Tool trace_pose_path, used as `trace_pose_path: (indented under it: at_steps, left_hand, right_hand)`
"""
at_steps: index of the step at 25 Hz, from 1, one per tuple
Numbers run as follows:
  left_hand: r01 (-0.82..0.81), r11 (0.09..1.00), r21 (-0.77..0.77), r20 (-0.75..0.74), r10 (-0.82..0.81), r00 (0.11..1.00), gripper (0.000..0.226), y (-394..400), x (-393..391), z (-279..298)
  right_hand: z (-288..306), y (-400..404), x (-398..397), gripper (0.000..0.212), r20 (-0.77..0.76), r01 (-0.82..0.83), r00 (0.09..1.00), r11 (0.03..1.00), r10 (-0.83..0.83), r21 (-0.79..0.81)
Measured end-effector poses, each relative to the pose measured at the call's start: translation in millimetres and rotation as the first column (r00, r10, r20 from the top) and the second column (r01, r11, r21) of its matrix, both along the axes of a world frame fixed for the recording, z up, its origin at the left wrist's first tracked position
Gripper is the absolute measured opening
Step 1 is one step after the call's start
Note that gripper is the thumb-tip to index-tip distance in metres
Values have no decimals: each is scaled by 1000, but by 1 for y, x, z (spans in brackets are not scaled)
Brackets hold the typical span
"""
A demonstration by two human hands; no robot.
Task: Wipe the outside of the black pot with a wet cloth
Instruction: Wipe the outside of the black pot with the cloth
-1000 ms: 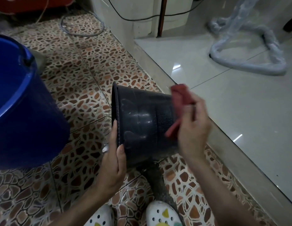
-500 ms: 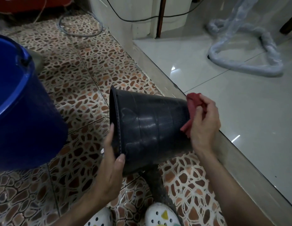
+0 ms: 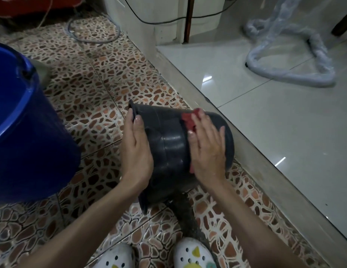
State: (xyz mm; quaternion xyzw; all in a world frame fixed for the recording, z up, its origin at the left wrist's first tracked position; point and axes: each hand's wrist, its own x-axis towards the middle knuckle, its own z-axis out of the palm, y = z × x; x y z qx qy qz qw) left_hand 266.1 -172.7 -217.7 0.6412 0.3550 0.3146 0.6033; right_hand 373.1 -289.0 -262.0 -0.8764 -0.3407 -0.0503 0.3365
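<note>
Pot (image 3: 172,151) on its side, inside hidden, wall glossy. My left hand (image 3: 137,149) grasps its rim; flat, unclenched right hand (image 3: 207,149) presses cloth (image 3: 189,120) on it.

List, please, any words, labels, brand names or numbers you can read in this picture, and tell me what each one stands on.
None: no readable text.
Black pot: plain wall, no label showing.
Blue bucket: no marking visible.
White shoes: coloured charms only, no letters.
Red cloth: plain.

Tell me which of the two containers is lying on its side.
The black pot, held sideways between both hands; the blue bucket at left stands upright.
</note>
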Motion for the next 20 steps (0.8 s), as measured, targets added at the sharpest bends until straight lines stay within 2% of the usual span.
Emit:
trace_pose_path:
  at_steps: [3, 6, 7, 9, 10, 11, 12, 14, 17, 20]
  left_hand:
    - [-22, 999, 38, -3, 22, 1000, 49, -18, -10, 5]
    - [-17, 994, 107, 22, 15, 1000, 51, -25, -17, -2]
    - [-18, 993, 114, 32, 14, 999, 51, -25, -18, -4]
    - [-16, 992, 128, 57, 9, 998, 49, -23, -21, -9]
    - [-11, 991, 137, 71, 2, 997, 48, -24, -23, -11]
    - [-8, 989, 147, 80, -3, 997, 48, -25, -26, -13]
    - [-4, 988, 154, 79, -9, 997, 49, -27, -29, -14]
    - [-6, 986, 165, 62, -5, 998, 50, -30, -35, -17]
    - [15, 993, 120, 84, -25, 996, 47, -42, -44, -20]
    - [28, 989, 149, 96, -43, 994, 44, -49, -51, -23]
  right_hand:
    - [-7, -25, 39, 41, -182, 198, 967, 977, -181, 84]
    - [7, -34, 40, 35, -328, 378, 901, 884, -283, 275]
    - [15, -32, 25, 34, -302, 335, 925, 871, -231, 359]
    - [22, -19, -23, 36, -83, 24, 996, 910, 11, 415]
    - [20, -11, -45, 38, 45, -165, 986, 924, 159, 346]
    - [18, -1, -61, 40, 120, -287, 957, 925, 265, 249]
    - [19, 11, -66, 42, 142, -325, 942, 929, 303, 175]
    - [30, 34, -51, 51, 72, -275, 960, 959, 270, 69]
    - [29, 35, -11, 66, 51, -120, 991, 991, 124, -66]
    - [10, 3, 28, 56, 9, 61, 998, 991, -60, -116]
